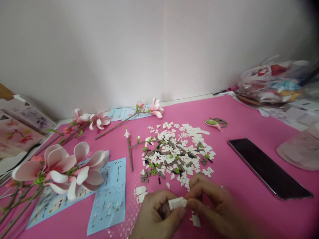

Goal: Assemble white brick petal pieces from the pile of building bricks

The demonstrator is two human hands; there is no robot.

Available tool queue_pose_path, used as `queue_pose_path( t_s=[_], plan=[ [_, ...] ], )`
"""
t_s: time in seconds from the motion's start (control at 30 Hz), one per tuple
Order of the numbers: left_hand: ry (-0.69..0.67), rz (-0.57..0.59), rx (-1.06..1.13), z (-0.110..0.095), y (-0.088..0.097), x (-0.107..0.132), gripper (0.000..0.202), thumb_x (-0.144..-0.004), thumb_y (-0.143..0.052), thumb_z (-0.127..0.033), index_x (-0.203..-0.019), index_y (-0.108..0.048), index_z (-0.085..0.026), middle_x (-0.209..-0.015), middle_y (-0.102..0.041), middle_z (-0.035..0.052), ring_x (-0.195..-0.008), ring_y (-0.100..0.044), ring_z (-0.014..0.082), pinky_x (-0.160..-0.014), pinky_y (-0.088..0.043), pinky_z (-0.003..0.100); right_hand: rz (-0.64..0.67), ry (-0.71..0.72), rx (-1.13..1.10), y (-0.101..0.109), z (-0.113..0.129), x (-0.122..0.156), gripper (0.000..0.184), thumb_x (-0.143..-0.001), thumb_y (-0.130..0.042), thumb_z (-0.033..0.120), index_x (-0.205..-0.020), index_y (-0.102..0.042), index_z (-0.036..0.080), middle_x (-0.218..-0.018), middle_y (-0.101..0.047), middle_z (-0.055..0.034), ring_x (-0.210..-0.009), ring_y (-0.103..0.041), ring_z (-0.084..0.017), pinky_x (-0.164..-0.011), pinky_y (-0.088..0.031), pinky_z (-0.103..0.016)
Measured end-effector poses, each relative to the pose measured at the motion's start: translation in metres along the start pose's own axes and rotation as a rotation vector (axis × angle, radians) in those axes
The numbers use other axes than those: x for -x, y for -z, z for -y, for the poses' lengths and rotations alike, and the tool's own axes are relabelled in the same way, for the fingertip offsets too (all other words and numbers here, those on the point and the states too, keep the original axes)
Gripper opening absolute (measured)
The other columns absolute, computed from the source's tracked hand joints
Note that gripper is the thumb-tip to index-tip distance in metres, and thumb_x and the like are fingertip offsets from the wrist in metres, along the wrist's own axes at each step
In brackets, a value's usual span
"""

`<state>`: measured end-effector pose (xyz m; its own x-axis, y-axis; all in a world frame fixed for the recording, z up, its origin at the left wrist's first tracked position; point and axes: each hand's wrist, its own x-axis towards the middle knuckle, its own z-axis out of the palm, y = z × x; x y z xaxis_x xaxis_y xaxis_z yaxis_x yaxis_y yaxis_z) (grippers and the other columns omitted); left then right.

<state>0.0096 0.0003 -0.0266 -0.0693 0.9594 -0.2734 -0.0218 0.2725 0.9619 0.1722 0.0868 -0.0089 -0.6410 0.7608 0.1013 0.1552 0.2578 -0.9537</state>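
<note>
My left hand (160,212) pinches a small white plastic building piece (177,203) between thumb and forefinger near the front edge. The fingertips of my right hand (211,199) meet the right end of that piece, thumb and forefinger pressed together there. Whether a second small part sits in the right fingertips is hard to make out. Just beyond both hands spreads a pile of loose white, brown, green and black building pieces (171,154). A few white pieces (141,192) lie left of my left hand, and another white piece (195,220) lies below my right hand.
Pink magnolia flowers (62,166) lie at left over blue instruction sheets (107,205). A brown stem (130,154) with a white top stands apart from them. At right are a black phone (267,167), a pink petal-shaped piece (213,124) holding green parts, and plastic bags (271,81).
</note>
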Motion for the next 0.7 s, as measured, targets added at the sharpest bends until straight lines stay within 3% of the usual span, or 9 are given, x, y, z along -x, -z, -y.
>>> queue_pose_path(
  t_s=[0.33, 0.7],
  plan=[
    [-0.028, -0.001, 0.021, -0.0008, -0.0008, -0.0005, 0.031, -0.081, -0.064, -0.047, -0.073, -0.06, -0.017, -0.053, -0.037, -0.0059, -0.05, -0.033, 0.0105, -0.05, -0.023, 0.024, -0.015, 0.038, 0.007, -0.005, -0.0034, 0.0012, 0.034, -0.092, -0.055, 0.043, -0.067, -0.059, 0.019, -0.066, -0.052, 0.0011, -0.062, -0.054, -0.015, -0.058, -0.042, -0.026],
    [-0.115, 0.024, -0.08, -0.0026, 0.0018, 0.0016, 0.034, -0.082, -0.062, -0.049, -0.073, -0.058, -0.016, -0.057, -0.04, -0.0042, -0.053, -0.035, 0.011, -0.05, -0.024, 0.025, -0.062, 0.128, 0.11, -0.0052, 0.0, 0.0032, 0.022, -0.089, -0.058, 0.026, -0.068, -0.061, 0.02, -0.067, -0.055, 0.0013, -0.061, -0.056, -0.014, -0.058, -0.043, -0.025]
  ],
)
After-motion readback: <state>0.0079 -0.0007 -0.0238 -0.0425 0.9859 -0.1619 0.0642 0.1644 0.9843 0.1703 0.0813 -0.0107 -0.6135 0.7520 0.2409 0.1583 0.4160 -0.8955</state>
